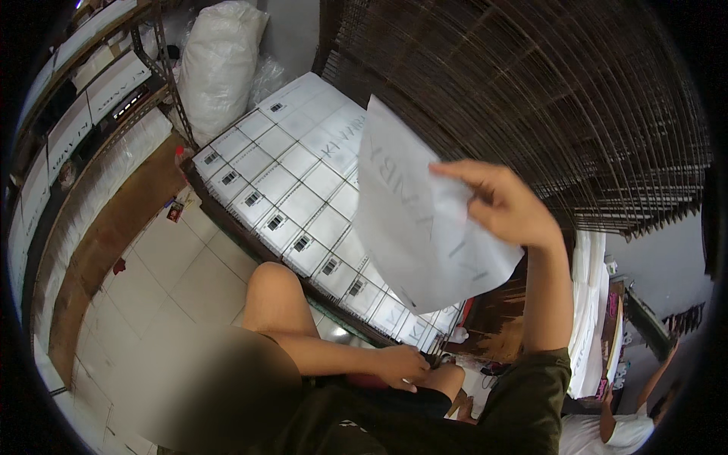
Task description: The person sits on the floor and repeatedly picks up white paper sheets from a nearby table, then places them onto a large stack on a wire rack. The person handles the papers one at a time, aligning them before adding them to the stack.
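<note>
My right hand [504,201] is raised over the rack and pinches a thin white printed sheet [413,205] with grey lettering between thumb and forefinger. The sheet hangs at a slant, bent along its middle, and hides part of what lies behind it. Below it, white printed pieces [292,163] lie in overlapping rows across a low rack with dark thin grid lines. Small black printed marks run along their front edge. On my lap, close to my bent knee, rests my left hand [406,368], its fingers loosely spread with nothing seen in them.
Raised wire racks [516,83] stand tilted behind the low rack. A stuffed white sack [220,68] leans at the back left beside metal shelving with white boxes [114,87]. White sheets [588,303] are stacked on the right. Another person [618,432] works at the lower right.
</note>
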